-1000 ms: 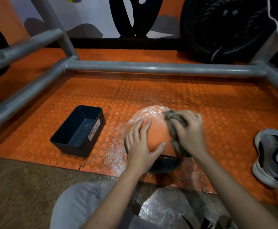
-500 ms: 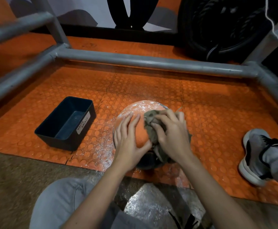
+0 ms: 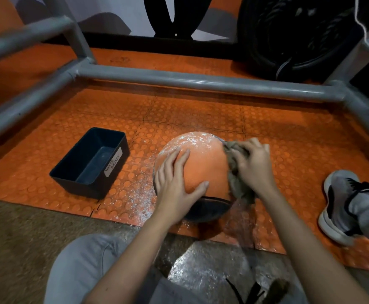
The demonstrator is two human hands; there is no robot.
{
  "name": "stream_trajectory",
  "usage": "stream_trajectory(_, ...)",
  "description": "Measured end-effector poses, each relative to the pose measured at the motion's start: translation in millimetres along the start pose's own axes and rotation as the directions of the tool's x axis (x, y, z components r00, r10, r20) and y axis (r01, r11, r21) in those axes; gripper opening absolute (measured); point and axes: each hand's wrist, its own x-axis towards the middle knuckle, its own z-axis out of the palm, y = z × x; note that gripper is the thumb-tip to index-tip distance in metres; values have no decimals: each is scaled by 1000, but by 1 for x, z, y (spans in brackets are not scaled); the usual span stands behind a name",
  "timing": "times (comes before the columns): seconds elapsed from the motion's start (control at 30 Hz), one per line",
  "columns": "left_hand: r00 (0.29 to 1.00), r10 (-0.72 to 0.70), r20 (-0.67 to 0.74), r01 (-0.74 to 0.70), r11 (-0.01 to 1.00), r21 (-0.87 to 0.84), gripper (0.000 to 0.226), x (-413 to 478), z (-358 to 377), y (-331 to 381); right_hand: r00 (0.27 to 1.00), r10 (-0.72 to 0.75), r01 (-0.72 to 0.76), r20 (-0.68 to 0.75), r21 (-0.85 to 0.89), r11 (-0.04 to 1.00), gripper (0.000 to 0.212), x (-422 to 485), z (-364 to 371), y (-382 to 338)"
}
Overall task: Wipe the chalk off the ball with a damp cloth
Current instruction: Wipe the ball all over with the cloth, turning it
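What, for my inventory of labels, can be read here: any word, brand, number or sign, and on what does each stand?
"WASTE BASKET": handwritten on the white label stuck to a long side of the black bin.
Ball: no lettering shows on the visible part.
Shoe: no brand or number can be read.
Nothing else legible is in view.

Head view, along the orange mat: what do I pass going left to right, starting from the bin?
Dark waste basket → left hand, flat on the ball → right hand, gripping the cloth against the ball's right side → grey shoe.
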Motion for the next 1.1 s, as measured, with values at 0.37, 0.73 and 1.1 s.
stream_trajectory(0.37, 1000, -3, -15, 3, 999, -34, 76, -1, -2, -3, 955, -297, 297, -6, 14, 955, 13, -24, 8, -44)
stream_trajectory(0.73, 999, -4, -35, 5, 1000, 8, 81, 2, 3, 4, 968, -246, 248, -48, 35, 968, 16, -23, 8, -44)
stream_trajectory(1.1, 998, -36, -49, 33, 997, -65, 76, -3, 2, 1, 991, -66, 79, -120, 105, 991, 18, -18, 8, -28)
